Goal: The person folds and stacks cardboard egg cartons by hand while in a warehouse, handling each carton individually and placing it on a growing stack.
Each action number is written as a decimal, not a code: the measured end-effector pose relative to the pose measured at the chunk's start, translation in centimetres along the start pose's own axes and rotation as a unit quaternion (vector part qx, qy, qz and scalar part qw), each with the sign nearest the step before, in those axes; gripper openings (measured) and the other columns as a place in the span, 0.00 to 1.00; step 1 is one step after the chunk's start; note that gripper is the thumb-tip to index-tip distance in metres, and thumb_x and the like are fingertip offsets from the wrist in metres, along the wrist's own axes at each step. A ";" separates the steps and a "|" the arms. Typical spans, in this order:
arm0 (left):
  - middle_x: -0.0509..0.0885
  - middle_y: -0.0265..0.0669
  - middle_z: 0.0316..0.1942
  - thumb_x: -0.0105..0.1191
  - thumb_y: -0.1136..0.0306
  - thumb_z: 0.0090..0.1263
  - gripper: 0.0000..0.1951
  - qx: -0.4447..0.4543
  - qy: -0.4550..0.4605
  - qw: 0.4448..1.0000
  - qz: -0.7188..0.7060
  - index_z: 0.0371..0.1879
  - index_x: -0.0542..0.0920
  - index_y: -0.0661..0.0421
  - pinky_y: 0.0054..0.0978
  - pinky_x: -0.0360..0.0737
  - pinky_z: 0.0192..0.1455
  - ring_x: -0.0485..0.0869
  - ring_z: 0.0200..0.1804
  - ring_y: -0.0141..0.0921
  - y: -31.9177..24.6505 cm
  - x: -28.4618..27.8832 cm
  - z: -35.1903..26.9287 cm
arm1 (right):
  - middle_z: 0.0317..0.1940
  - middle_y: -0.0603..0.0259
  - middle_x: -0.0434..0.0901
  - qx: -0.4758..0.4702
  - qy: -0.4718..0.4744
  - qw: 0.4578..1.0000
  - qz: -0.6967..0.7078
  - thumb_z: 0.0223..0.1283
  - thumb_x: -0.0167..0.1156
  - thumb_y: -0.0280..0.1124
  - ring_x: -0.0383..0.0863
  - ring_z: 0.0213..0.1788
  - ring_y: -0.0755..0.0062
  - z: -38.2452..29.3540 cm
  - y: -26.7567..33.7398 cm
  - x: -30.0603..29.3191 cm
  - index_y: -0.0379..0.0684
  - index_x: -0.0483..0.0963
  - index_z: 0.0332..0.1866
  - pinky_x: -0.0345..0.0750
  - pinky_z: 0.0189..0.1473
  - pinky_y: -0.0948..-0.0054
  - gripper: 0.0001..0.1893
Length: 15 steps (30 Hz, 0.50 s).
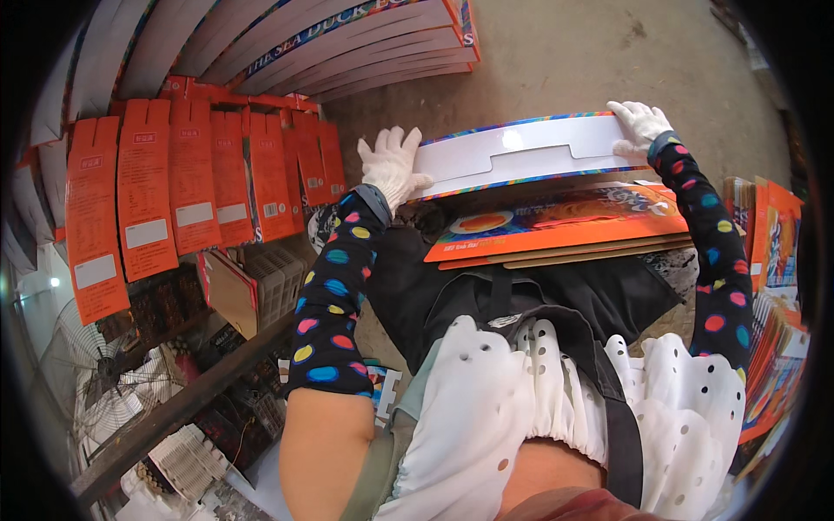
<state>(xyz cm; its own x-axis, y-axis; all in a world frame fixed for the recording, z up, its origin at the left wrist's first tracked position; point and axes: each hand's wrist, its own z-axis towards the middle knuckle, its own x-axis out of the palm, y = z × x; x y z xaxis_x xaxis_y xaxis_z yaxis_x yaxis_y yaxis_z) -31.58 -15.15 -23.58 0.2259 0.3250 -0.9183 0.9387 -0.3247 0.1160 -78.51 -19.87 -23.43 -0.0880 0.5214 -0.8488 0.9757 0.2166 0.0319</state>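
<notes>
Before me a folded cardboard carton (531, 151) stands on edge, its white tuck-flap side facing up and a multicoloured trim along the borders. My left hand (391, 163), in a white knit glove, holds the carton's left end, thumb on the white face and fingers spread beyond. At the other end, my right hand (638, 127), gloved alike, grips the carton with its fingertips over the far edge. Across my lap lie several flat orange printed carton blanks (567, 225), just below the held carton.
Folded orange cartons (146, 195) stand in rows at left, with large white-sided cartons (345, 45) stacked behind them. More flat blanks (775, 365) are piled at right. A grey plastic crate (277, 277), a dark rail (189, 410) and a wire-guarded fan (107, 371) are lower left.
</notes>
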 end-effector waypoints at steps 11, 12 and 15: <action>0.81 0.44 0.58 0.62 0.42 0.64 0.38 0.006 -0.011 0.999 -0.044 0.69 0.70 0.50 0.58 0.59 0.74 0.77 0.64 0.45 -0.1 1.9 2.4 | 0.59 0.59 0.76 0.067 -0.051 0.996 0.008 0.52 0.70 0.55 0.72 0.67 0.58 1.3 1.6 1.0 0.51 0.71 0.64 0.60 0.68 0.45 0.35; 0.81 0.46 0.57 0.62 0.43 0.64 0.38 0.025 -0.041 0.995 -0.092 0.69 0.70 0.51 0.57 0.60 0.73 0.77 0.64 0.46 -0.5 1.4 2.2 | 0.60 0.59 0.76 0.053 -0.066 0.996 0.028 0.52 0.69 0.56 0.72 0.68 0.58 1.1 1.9 1.1 0.51 0.71 0.65 0.59 0.69 0.44 0.36; 0.81 0.47 0.55 0.63 0.41 0.60 0.38 0.041 -0.056 0.976 -0.207 0.65 0.73 0.52 0.57 0.57 0.74 0.77 0.63 0.48 -3.9 0.4 1.9 | 0.63 0.58 0.75 0.012 -0.117 0.992 0.046 0.52 0.67 0.60 0.70 0.70 0.59 -0.1 4.6 1.0 0.51 0.71 0.66 0.53 0.71 0.40 0.38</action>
<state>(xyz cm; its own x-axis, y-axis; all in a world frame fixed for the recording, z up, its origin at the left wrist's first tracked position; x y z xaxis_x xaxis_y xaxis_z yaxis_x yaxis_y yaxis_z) -35.66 -15.47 -25.10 -0.2023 0.3455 -0.9164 0.9185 -0.2576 -0.2999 -74.17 -18.27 -24.05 0.0469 0.3321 -0.9421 0.9823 0.1560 0.1039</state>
